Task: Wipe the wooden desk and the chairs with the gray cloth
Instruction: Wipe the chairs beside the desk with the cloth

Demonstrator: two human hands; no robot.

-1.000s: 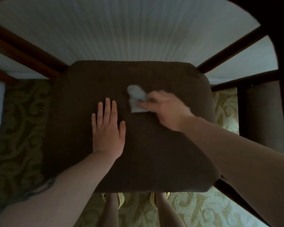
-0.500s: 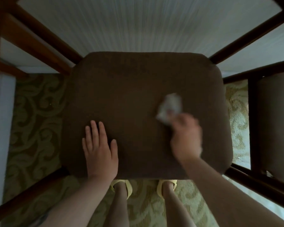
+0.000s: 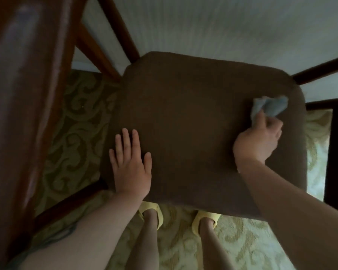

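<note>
Now we pinch the gray cloth (image 3: 269, 109) in our right hand (image 3: 257, 142), at the chair seat's (image 3: 193, 121) far right edge; left hand (image 3: 132, 166) spread flat. Cloth looks soft, light; bunched grip suits.

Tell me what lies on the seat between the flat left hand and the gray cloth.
Head view: only bare brown seat cushion between the left hand and the gray cloth, which the right hand grips.
</note>
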